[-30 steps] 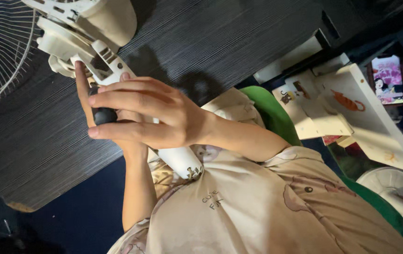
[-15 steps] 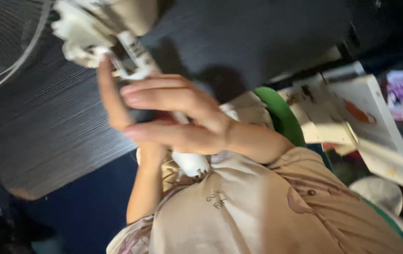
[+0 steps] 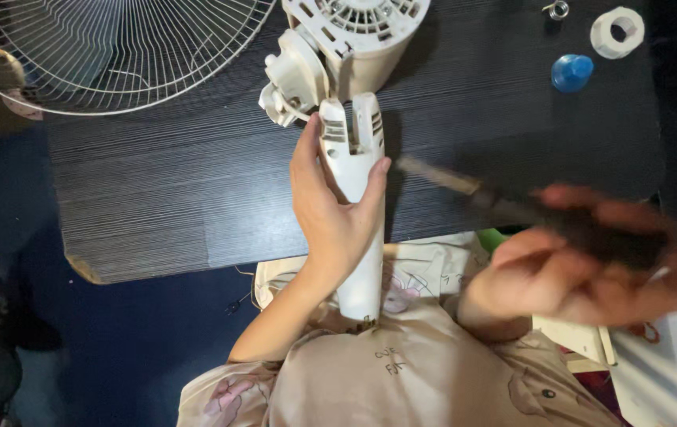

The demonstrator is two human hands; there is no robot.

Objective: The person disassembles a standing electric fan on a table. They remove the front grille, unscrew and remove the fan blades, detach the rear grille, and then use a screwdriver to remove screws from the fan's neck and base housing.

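Left hand (image 3: pixel 330 209) grips fan neck (image 3: pixel 356 213); right hand (image 3: pixel 583 273) clutches screwdriver (image 3: pixel 512 209).

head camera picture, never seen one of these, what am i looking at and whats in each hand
The picture comes from a camera worn on a person's head, looking down at their own two bare hands over a dark wood-grain table. The left hand is wrapped around a cream plastic fan neck, which stands upright against the person's body. The right hand is blurred and grips a dark-handled tool, probably a screwdriver, pointing toward the neck. On the table lie a wire fan guard, the cream motor housing, a blue cap, a white ring and a small metal ring.
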